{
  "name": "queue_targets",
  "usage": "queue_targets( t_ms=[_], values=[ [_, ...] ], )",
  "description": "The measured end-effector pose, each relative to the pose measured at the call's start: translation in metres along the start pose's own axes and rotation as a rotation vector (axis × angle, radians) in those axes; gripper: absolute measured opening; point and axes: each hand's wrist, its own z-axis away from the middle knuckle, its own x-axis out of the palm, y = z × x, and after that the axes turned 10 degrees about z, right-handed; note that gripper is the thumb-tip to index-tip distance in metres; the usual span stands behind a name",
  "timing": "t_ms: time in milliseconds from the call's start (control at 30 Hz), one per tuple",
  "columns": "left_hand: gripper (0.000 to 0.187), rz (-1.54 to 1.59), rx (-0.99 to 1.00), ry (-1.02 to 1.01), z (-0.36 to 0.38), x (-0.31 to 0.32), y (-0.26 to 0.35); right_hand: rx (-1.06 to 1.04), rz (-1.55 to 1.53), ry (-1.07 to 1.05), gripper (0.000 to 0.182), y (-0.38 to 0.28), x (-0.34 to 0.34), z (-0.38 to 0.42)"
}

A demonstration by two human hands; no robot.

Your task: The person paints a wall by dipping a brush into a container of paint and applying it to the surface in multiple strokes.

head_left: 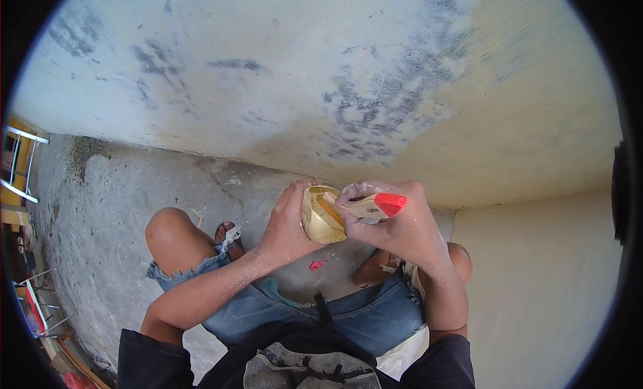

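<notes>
My left hand [289,218] is wrapped round the side of a small container [320,229] with a pale yellow coating inside, held above the floor between my knees. In my right hand [405,228] is a paintbrush [367,207] with a light wooden handle and a red end. The brush slants down to the left, and its head is inside the container's mouth. The bristles are mostly hidden by the rim and my fingers. White specks cover both hands and forearms.
Ahead stands a wall [281,101] with dark scuffed patches and a yellowish area at right. A second wall [529,268] meets it at the right corner. On the grey concrete floor [120,208] lies a red scrap [317,265]. A white metal frame [20,165] stands far left.
</notes>
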Motion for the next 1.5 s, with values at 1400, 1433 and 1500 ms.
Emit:
queue_targets(
  t_ms=[1400, 1433, 1500],
  values=[
    [0.081, 0.047, 0.011, 0.188, -0.011, -0.021, 0.004, 0.398, -1.004, 0.374, 0.035, 0.048, 0.04, 0.026],
    [0.081, 0.052, 0.051, 0.186, -0.014, -0.021, 0.006, 0.369, -0.99, 0.402, 0.035, 0.048, 0.039, 0.026],
    [0.081, 0.084, 0.001, 0.173, -0.013, -0.022, 0.01, 0.374, -1.025, 0.384, 0.034, 0.049, 0.039, 0.027]
  ],
)
